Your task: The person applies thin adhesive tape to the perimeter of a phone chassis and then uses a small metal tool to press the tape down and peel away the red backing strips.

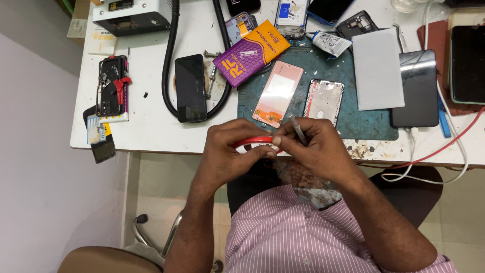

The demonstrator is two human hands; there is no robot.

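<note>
Red tape roll (252, 140) sits pinched between our two hands just in front of the table (151, 121) edge, above our lap. Our left hand (230, 151) closes its fingers around the ring from the left, thumb pressing against its rim, while our right hand (318, 149) pinches the ring's right side and also clamps a pair of tweezers (299, 130) that stick up between the fingers.

We judge the work to be at an early point (no strip of tape shows on any part yet): the pink phone panel (278, 94) and the bare phone frame (324, 101) lie apart, side by side on the green mat (364, 124), not joined.

Counting what lies out: one tape roll, one pair of tweezers in hand, one pink panel, one bare frame on the mat, one black phone (190, 88) to the left of the mat, one purple and orange packet (251, 52), one grey sheet (377, 69). More phone parts crowd the far edge, too cut off to count.
</note>
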